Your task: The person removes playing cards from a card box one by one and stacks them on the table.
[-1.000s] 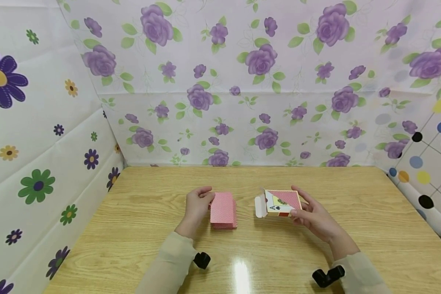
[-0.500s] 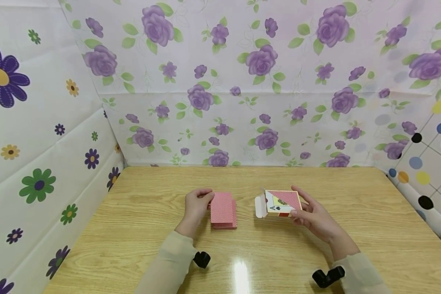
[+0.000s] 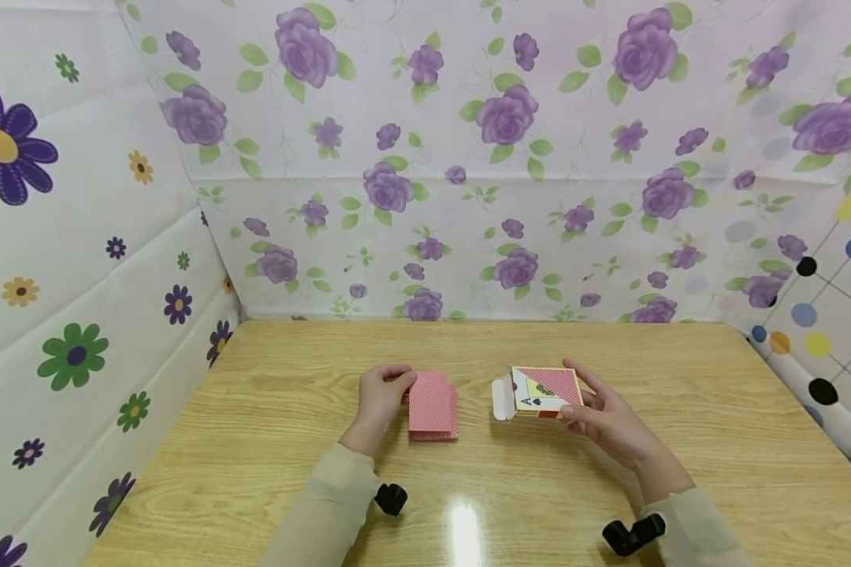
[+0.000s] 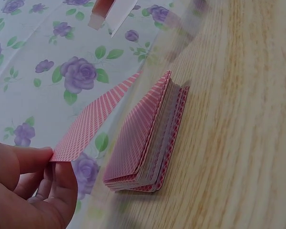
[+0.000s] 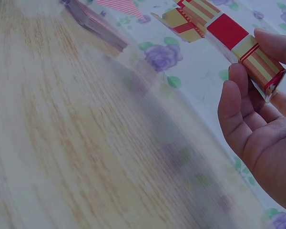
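My left hand [image 3: 378,400] pinches one red-patterned playing card [image 4: 93,125] by a corner between thumb and fingers. In the left wrist view that card hangs tilted in the air, apart from the deck of cards [image 4: 139,136], which lies face down on the table with slightly uneven edges. From the head view the card covers most of the deck. My right hand [image 3: 610,421] grips a card box [image 3: 548,391] at its right end, thumb in front and fingers behind. The box has an ace printed on it; its white flap [image 3: 502,398] hangs open toward the deck.
Both hands work over a wooden table [image 3: 291,354]. Behind it stands a cloth backdrop [image 3: 461,213] with purple flowers; patterned cloths also hang at the left and right. Black camera mounts [image 3: 390,499] sit at the wrists.
My left hand and the pinched card have shifted very slightly to the right over the deck. The right hand and the box stay where they were.
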The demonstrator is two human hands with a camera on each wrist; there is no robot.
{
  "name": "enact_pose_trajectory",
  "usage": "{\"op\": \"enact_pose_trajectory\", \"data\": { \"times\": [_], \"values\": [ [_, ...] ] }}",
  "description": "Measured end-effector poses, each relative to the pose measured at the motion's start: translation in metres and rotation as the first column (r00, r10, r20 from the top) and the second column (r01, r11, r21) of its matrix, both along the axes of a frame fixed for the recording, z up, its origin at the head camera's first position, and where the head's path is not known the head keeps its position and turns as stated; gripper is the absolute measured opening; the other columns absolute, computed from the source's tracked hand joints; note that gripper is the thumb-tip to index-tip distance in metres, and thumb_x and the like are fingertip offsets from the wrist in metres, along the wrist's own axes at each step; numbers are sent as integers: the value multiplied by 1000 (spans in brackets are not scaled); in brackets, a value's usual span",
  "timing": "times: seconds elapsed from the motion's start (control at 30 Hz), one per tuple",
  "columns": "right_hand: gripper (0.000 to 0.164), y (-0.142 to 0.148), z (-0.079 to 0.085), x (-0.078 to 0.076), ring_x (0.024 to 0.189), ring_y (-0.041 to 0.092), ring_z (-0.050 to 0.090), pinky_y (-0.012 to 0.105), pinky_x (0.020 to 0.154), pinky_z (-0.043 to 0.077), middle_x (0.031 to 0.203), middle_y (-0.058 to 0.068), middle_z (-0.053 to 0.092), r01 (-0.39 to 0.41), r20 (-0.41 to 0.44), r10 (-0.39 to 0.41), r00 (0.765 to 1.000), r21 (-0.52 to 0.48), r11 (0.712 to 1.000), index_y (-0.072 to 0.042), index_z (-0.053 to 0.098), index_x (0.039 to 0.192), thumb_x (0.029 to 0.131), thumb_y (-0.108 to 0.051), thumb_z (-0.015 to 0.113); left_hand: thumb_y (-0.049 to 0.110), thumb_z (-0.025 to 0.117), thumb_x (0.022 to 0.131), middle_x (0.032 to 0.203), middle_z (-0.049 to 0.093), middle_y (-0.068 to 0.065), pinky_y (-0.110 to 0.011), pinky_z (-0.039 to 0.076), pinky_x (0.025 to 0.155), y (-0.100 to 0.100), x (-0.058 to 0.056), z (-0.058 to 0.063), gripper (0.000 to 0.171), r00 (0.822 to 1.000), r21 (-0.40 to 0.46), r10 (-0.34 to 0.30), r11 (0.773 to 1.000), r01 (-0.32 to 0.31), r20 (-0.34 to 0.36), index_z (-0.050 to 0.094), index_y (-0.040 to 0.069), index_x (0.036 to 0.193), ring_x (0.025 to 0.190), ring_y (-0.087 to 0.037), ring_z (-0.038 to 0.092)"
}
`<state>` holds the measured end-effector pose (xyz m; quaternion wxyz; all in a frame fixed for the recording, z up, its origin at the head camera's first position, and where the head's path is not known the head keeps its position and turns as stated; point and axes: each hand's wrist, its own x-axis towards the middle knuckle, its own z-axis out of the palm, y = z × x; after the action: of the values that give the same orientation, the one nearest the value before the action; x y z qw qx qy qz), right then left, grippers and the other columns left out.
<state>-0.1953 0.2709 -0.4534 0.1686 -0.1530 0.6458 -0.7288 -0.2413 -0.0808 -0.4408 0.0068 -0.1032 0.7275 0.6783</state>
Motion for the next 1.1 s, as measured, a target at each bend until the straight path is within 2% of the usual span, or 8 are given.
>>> {"op": "enact_pose_trajectory", "data": {
  "times": [0.27, 0.53, 0.63, 0.77, 0.87, 1.1],
  "values": [
    [79, 1, -1, -1, 87, 13, 65, 29, 77, 55, 117, -1, 62, 2, 2, -2, 1000, -14, 1000, -25, 6, 153, 94, -1, 52, 7, 64, 89, 87, 65, -10, -27, 55, 61, 2, -1, -3, 17, 1000, -21, -1, 1000, 1, -2, 66, -4, 102, 64, -10, 59],
    [76, 1, -2, -1, 86, 13, 63, 31, 76, 55, 102, -1, 60, -7, -11, 7, 1000, -4, 1000, -25, 7, 153, 95, -1, 51, 9, 66, 88, 84, 65, -11, -30, 56, 62, 6, 0, -5, 12, 1000, -140, -3, 990, -1, -28, 67, -1, 95, 65, -11, 59],
    [76, 1, -3, -2, 86, 13, 63, 31, 76, 55, 101, 0, 60, -7, -16, 7, 1000, -4, 1000, -25, 8, 153, 95, -1, 51, 10, 66, 88, 85, 64, -11, -27, 55, 60, 7, 1, -4, 11, 999, -208, -12, 978, 3, -38, 67, 0, 94, 68, -13, 59],
    [76, 2, -3, -2, 86, 13, 63, 32, 76, 55, 102, 0, 60, -8, -13, 8, 1000, -3, 1000, -25, 8, 153, 95, -1, 51, 11, 66, 89, 87, 63, -10, -22, 49, 59, 8, 1, -3, 10, 998, -316, -28, 949, 7, -63, 67, 2, 93, 72, -14, 57],
    [77, 2, -3, -2, 87, 13, 63, 31, 77, 55, 108, 0, 62, -11, -9, 11, 1000, -13, 1000, -26, 7, 153, 95, 0, 51, 11, 66, 89, 89, 64, -10, -23, 48, 61, 8, 1, -4, 10, 996, -377, -44, 926, 11, -80, 67, 3, 93, 74, -16, 58],
    [79, 3, -3, -2, 88, 14, 64, 29, 77, 55, 117, 1, 62, -10, -3, 10, 1000, -17, 1000, -26, 6, 153, 94, 1, 51, 12, 65, 89, 92, 65, -11, -26, 51, 64, 7, 0, -7, 9, 993, -436, -81, 899, 34, -91, 67, 4, 93, 76, -17, 60]
  ]
}}
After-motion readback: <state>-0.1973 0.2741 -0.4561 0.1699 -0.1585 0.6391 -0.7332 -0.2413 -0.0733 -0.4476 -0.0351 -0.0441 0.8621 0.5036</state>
